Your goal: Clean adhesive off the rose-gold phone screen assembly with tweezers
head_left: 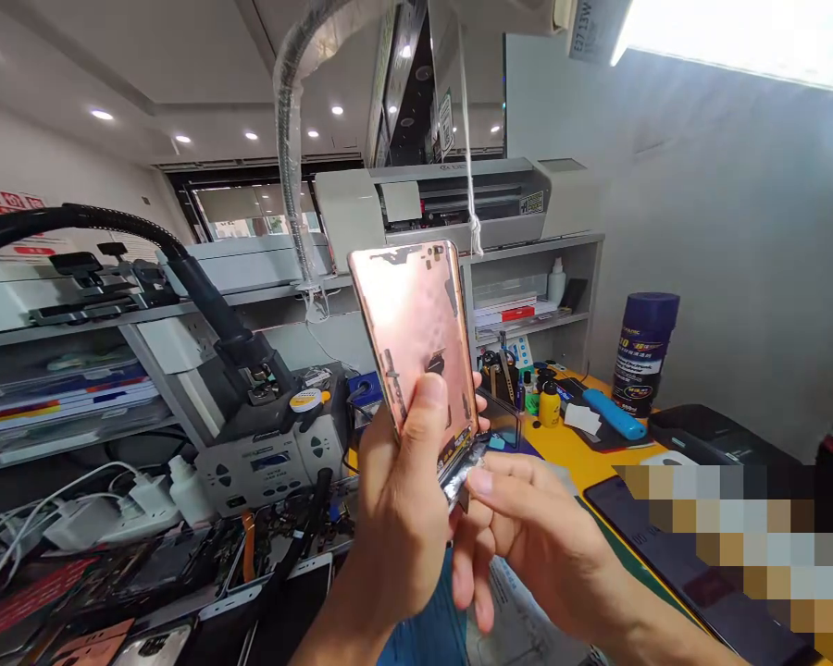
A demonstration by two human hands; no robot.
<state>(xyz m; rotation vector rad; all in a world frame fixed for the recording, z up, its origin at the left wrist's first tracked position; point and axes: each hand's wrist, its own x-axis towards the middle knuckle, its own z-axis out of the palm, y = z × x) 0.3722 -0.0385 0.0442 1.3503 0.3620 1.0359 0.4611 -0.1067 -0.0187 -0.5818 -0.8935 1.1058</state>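
Note:
Upright and slightly tilted, a phone screen panel [416, 324] shows its copper-coloured back, with dark tape remnants and small openings along its edges. My left hand [409, 499] is closed around the panel's lower part, thumb pressed on the back and fingertips showing past the right edge. At the lower end is a dark strip with yellowish markings. Just below it, my right hand [520, 527] pinches a shiny, silvery strip [462, 476] between thumb and index finger. Whether that strip is a flex cable or a film I cannot tell. The other right fingers hang loosely curled.
A spray can [642, 351], blue-handled tool [615, 413] and yellow bottle [549, 404] stand or lie at right, near a dark phone [666, 546]. Left are a soldering or hot-air station [270, 467], chargers [90, 518] and phone parts [180, 564]. A flexible lamp arm [288, 139] hangs overhead.

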